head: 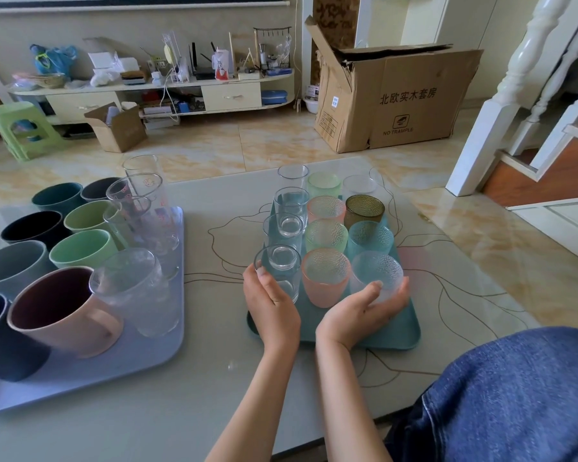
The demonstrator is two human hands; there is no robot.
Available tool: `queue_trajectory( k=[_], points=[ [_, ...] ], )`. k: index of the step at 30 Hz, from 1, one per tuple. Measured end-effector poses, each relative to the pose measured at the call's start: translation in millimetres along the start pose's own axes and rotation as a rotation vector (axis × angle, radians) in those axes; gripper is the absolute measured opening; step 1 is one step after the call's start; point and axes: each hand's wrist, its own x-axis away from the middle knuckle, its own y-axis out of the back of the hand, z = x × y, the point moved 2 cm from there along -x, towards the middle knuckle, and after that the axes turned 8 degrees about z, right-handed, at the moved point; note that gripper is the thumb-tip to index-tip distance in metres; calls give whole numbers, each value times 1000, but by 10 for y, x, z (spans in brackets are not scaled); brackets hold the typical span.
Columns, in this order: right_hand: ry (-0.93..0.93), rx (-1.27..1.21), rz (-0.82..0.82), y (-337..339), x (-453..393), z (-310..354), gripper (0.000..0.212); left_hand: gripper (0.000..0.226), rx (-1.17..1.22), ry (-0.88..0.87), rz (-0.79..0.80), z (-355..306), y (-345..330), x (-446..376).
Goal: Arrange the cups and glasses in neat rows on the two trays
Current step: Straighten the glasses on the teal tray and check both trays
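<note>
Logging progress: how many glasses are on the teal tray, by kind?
Tall clear glasses: 4
Green dimpled tumblers: 2
Pink dimpled tumblers: 2
Clear dimpled tumblers: 2
Teal dimpled tumbler: 1
Amber dimpled tumbler: 1
Total: 12

Bright daylight, floor (pixel 481 228) glare, edges warped

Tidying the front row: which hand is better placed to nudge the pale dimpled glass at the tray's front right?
Right: the right hand cups the dimpled glass; the left hand grips the tall clear glass, farther off.
</note>
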Motion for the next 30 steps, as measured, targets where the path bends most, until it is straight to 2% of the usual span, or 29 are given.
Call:
queue_trajectory(
  k=[8, 12, 14, 17, 19, 21, 23, 25, 30],
  points=[
    [-42, -10, 13, 71, -51, 57, 53, 37, 90, 58, 7, -6, 69, -43],
    [144, -12, 15, 243, -341, 201, 45, 30, 126, 67, -9, 68, 270, -235],
    [102, 105, 27, 351, -604, 168, 43, 30, 139, 142, 56, 145, 363, -382],
    [-153, 457, 208, 496, -910, -21, 42, 37, 101, 230, 250, 239, 419, -519],
    [-188, 667, 415, 517, -979, -95, 44, 40, 13, 204, 368, 255, 418, -557],
    [-142, 822, 593, 506, -1007, -107, 47, 42, -112, 151, 447, 241, 423, -586],
    [-106, 885, 695, 525, -1046, -125, 48, 42, -187, 101, 504, 214, 443, -599],
    [-79, 892, 723, 565, -1065, -153, 49, 36, -206, 56, 535, 178, 452, -590],
    [-29, 870, 786, 547, -1110, -259, 48, 34, -164, 73, 493, 164, 485, -561]
  ],
)
